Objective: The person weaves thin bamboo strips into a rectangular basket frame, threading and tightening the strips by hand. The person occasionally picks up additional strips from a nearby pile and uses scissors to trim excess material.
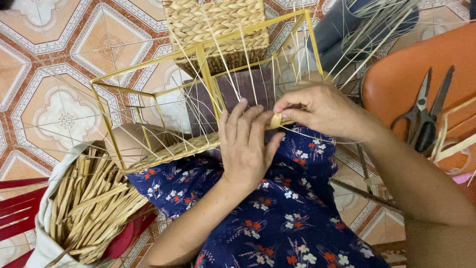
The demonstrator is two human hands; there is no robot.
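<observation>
A yellow metal box frame (201, 54) lies tilted across my lap, with thin pale strands running across its sides. A woven band of straw (171, 151) runs along its lower bar. My left hand (246, 141) lies flat on the frame's near side, fingers spread over the weave. My right hand (322, 106) pinches a flat straw strip (275, 120) between thumb and fingers, right at the end of the woven band. Both hands nearly touch. My lap is covered by dark blue flowered cloth (277, 208).
A finished woven straw basket (218, 30) stands on the patterned tile floor behind the frame. A white bag of straw strips (91, 198) sits at lower left on red bars. Black scissors (424, 116) lie on an orange seat at right. Loose pale strands (377, 25) fan out top right.
</observation>
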